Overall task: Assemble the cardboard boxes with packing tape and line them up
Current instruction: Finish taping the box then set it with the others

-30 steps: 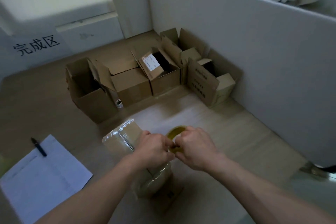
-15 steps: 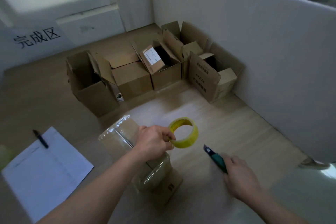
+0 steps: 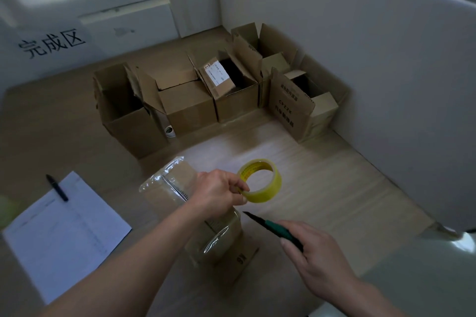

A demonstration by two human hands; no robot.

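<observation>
My left hand (image 3: 217,194) pinches a yellow roll of packing tape (image 3: 260,180) and holds it up above the table. My right hand (image 3: 314,252) grips a green-handled utility knife (image 3: 273,226) with its dark blade pointing up and left toward the roll. Below my left wrist lies a flat cardboard box with shiny tape along its seam (image 3: 175,188). At the back, several assembled cardboard boxes (image 3: 190,108) stand in a row with their top flaps open.
A white sheet of paper (image 3: 64,229) with a black pen (image 3: 57,187) lies at the front left. White partition walls (image 3: 360,64) close off the back and right. A small tape roll (image 3: 170,131) sits between two boxes. Bare wooden tabletop (image 3: 322,170) lies right of the tape.
My hands were together on the tape roll a second ago. The right hand came away, picked up the knife at the right, and now brings it closer to the roll in my left hand.
</observation>
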